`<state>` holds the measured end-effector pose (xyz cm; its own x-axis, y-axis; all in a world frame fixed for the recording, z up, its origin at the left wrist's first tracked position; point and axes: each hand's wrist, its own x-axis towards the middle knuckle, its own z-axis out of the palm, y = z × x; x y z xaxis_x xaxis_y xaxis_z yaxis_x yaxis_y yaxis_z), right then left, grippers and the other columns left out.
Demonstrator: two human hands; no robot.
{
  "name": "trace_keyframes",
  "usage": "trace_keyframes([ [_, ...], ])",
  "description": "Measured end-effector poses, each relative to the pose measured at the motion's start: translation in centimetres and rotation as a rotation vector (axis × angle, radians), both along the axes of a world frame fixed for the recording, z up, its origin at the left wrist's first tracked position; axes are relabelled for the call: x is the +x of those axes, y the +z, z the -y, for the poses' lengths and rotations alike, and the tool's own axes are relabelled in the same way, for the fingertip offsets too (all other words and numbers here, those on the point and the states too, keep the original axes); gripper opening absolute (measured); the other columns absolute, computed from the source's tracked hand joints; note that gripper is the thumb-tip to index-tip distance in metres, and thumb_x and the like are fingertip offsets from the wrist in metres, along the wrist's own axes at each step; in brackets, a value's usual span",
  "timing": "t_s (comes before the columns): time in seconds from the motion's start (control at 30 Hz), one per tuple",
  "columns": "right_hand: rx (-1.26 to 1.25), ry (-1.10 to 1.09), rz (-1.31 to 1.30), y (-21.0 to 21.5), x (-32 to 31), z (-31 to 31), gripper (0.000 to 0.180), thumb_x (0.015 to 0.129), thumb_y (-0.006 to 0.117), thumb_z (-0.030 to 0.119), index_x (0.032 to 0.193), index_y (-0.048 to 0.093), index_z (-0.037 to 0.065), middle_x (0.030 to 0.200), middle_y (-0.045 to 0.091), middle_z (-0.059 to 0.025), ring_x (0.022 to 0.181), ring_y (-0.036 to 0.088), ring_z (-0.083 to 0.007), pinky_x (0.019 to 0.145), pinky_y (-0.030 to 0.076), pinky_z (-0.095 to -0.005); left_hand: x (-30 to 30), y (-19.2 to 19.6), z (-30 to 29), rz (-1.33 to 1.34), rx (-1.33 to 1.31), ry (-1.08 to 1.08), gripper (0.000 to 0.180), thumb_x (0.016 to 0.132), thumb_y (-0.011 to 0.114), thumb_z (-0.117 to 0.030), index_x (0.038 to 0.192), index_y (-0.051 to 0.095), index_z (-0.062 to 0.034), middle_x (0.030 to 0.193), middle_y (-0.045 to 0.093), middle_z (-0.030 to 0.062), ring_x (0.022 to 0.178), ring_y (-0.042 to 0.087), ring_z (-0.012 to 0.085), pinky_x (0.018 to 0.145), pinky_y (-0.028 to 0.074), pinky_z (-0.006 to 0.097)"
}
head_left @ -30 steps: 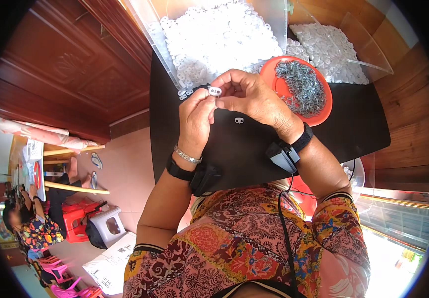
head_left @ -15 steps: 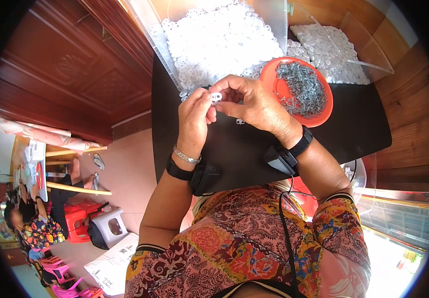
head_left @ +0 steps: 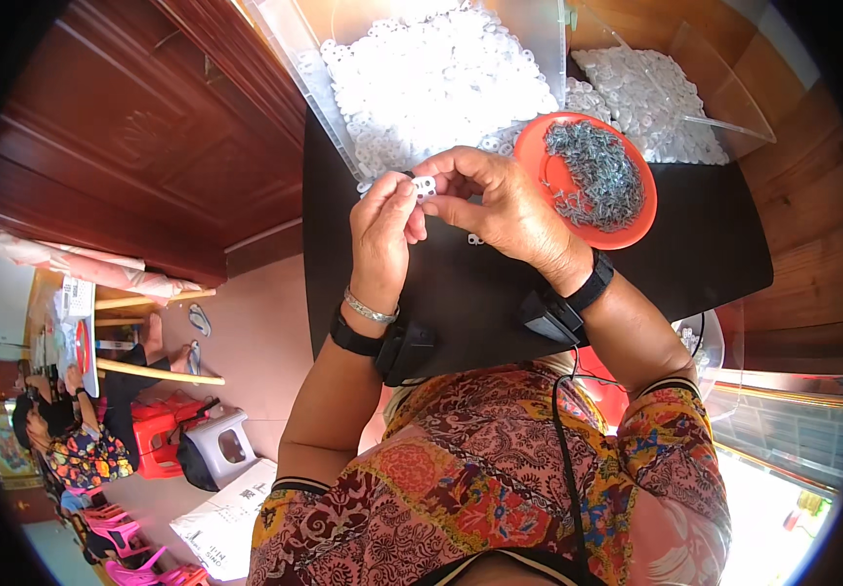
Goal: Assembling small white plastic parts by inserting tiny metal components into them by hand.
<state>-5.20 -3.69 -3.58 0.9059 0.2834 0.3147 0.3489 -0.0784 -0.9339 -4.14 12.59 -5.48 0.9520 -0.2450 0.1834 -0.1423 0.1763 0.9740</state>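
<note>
A small white plastic piece with several holes (head_left: 424, 188) is pinched between my two hands above the dark table. My left hand (head_left: 383, 220) is closed, its thumb and fingertips on the left side of the piece. From the right, the thumb and index finger of my right hand (head_left: 502, 207) hold the same piece, with the other fingers curled behind. A similar white piece (head_left: 475, 238) lies on the table under my right hand, partly hidden by it. Just beyond my hands stands a clear bin heaped with white plastic pieces (head_left: 441, 88).
An orange-red plate (head_left: 641, 215) of thin grey metal parts (head_left: 597, 176) stands right of my right hand. Behind it, another clear container holds whitish pieces (head_left: 656, 107). The dark table (head_left: 705, 230) has a curved edge. At far left, another person (head_left: 80, 439) works at a separate table.
The white piece has turned in my fingers and now shows more of its holed face. Both hands keep their pinch in nearly the same place; the whole view has shifted slightly.
</note>
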Motion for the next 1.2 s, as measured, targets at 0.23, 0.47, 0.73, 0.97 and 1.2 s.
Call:
trace_keyframes([
  [0.23,0.335,0.123,-0.122,0.6,-0.1,0.0,0.020,0.085,0.063,0.001,0.105,0.060,0.000,0.089,0.064,-0.0023,0.077,0.059,-0.0077,0.071,0.049,-0.0217,-0.3,0.4,0.2,0.300,0.076,0.077,0.027,0.094,0.052,-0.027,0.100,0.050,-0.0008,0.080,0.055,0.0028,0.064,0.046,0.0060,0.056,0.038,0.021],
  [0.47,0.387,0.205,-0.205,2.2,-1.2,0.7,0.021,0.085,0.064,0.002,0.106,0.062,0.001,0.094,0.065,-0.0024,0.085,0.059,-0.0077,0.072,0.048,-0.0212,-1.1,0.1,-0.1,0.641,0.259,0.160,0.027,0.094,0.049,-0.021,0.109,0.046,0.0010,0.087,0.058,0.0124,0.071,0.055,0.0180,0.066,0.045,0.029],
  [0.73,0.354,0.196,-0.082,3.2,-3.0,-0.3,0.024,0.083,0.065,-0.001,0.106,0.062,0.000,0.094,0.065,-0.0045,0.084,0.060,-0.0092,0.072,0.051,-0.0218,-0.7,0.0,0.2,1.112,0.214,0.319,0.026,0.093,0.048,-0.019,0.109,0.046,0.0009,0.080,0.055,0.0140,0.061,0.053,0.0237,0.054,0.043,0.034],
  [0.97,0.333,0.188,-0.080,2.9,-3.1,-0.6,0.019,0.085,0.063,0.000,0.104,0.062,0.000,0.091,0.065,-0.0050,0.075,0.059,-0.0085,0.068,0.050,-0.0220,-1.6,-0.2,0.6,1.018,0.221,0.390,0.021,0.093,0.046,-0.016,0.105,0.047,0.0018,0.074,0.055,0.0137,0.058,0.054,0.0243,0.051,0.043,0.034],
  [1.2,0.548,0.273,-0.106,1.4,-3.0,-1.8,0.016,0.088,0.058,-0.001,0.104,0.060,0.000,0.096,0.065,-0.0065,0.081,0.060,-0.0097,0.072,0.051,-0.0242,-2.0,-1.8,0.7,0.849,0.186,0.489,0.031,0.095,0.044,-0.026,0.102,0.048,0.0037,0.072,0.055,0.0147,0.055,0.054,0.0233,0.050,0.043,0.034],
])
